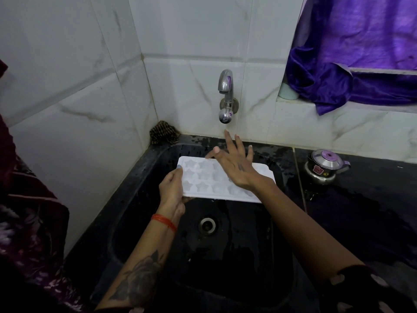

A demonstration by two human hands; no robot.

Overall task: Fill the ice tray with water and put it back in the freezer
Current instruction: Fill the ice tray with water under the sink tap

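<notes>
1. Our left hand (172, 188) has its grip on the left end of the white ice tray (216, 184), thumb on top and fingers curled underneath.
2. The tray hangs roughly level over the back half of the black sink (135, 199), just below the tap (226, 98); its star-shaped cells face up.
3. Our right hand (234, 163) is spread wide above the tray with straight fingers, holding nothing, fingertips close under the tap.
4. On the wet black worktop (372, 199), near its back edge to the right of the sink, stands a small steel pot (325, 166).
5. A purple cloth (352, 64) drapes over the ledge behind.
</notes>
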